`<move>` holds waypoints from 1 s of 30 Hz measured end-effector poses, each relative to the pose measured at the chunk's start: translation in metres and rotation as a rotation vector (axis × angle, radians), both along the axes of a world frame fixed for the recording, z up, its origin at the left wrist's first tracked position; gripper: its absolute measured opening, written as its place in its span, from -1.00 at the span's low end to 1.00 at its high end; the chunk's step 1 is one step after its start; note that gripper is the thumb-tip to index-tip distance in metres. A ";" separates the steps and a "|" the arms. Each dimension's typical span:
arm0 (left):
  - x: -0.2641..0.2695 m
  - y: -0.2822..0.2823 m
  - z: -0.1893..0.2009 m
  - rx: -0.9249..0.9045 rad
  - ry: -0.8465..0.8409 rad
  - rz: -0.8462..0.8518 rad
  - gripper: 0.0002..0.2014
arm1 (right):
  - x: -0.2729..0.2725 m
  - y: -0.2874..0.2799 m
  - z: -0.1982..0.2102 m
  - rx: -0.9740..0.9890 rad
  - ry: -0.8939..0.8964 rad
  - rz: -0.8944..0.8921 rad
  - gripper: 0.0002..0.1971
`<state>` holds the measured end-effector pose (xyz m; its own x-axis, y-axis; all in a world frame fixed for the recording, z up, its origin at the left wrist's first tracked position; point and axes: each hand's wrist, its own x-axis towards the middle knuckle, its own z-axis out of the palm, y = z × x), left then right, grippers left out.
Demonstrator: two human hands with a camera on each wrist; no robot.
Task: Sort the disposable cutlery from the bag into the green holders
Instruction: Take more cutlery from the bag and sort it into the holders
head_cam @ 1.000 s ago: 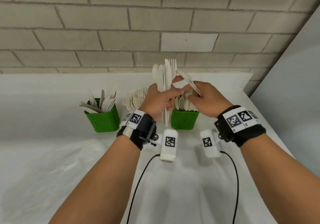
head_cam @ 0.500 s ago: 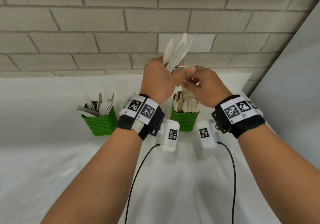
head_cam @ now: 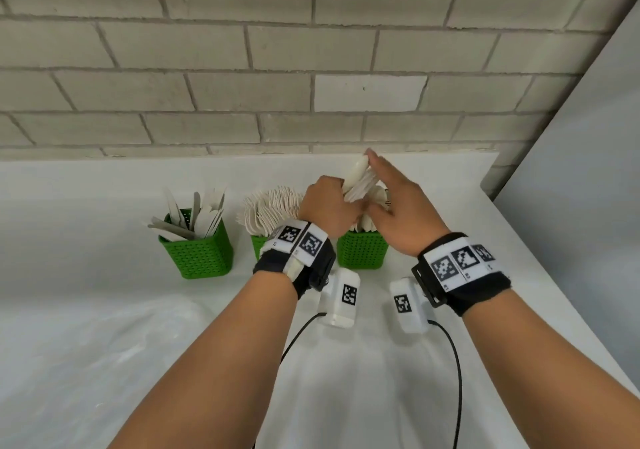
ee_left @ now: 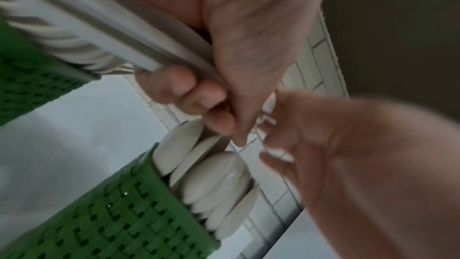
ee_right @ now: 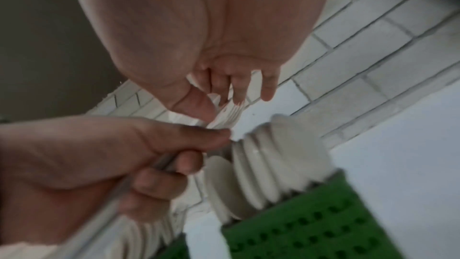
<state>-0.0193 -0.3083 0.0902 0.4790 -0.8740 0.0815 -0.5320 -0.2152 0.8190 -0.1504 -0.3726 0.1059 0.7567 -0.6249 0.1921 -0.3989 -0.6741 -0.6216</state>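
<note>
A bundle of cutlery (head_cam: 358, 181) is gripped in the curled fingers of the left hand (head_cam: 329, 207), handles down and heads up, its long axis tilted up and away toward the brick wall (head_cam: 311, 67). The right hand (head_cam: 398, 206) is held just beside the bundle's upper end; its fingertips (ee_right: 268, 90) are pinched on the head of one piece, apparently a fork, though blur prevents certainty. The bundle is held directly above the spoon holder (head_cam: 362, 251), which is already packed with spoons. The fork holder (head_cam: 259, 244) stands just left of the spoon holder, and the knife holder (head_cam: 202, 258) further left. The picked piece is judged to belong left of the spoon holder, so the right hand must cross over. The plastic bag (head_cam: 86, 344) lies in front of the spoon holder, to the left.
</note>
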 end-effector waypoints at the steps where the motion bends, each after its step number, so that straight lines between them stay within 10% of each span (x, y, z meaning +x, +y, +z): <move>1: 0.001 0.003 -0.002 -0.008 0.024 -0.028 -0.81 | -0.004 -0.002 -0.004 0.004 0.034 -0.015 -0.27; 9: -0.005 0.033 0.002 -0.102 -0.185 -0.017 -0.80 | 0.001 0.013 0.033 -0.121 -0.262 0.012 -0.71; 16: 0.004 0.058 0.000 -0.103 -0.227 0.024 -0.77 | -0.007 -0.001 0.065 0.186 -0.552 -0.074 -0.84; 20: 0.020 0.071 -0.009 -0.092 -0.056 0.115 -0.76 | -0.028 -0.020 0.083 0.129 -0.727 -0.284 -0.79; 23: 0.021 0.074 -0.009 -0.115 0.140 0.143 -0.51 | -0.028 -0.028 0.084 -0.084 -0.551 -0.313 -0.78; 30: 0.003 0.086 0.003 -0.238 0.664 -0.058 -0.78 | 0.013 -0.014 0.028 -0.311 -0.321 -0.197 -0.78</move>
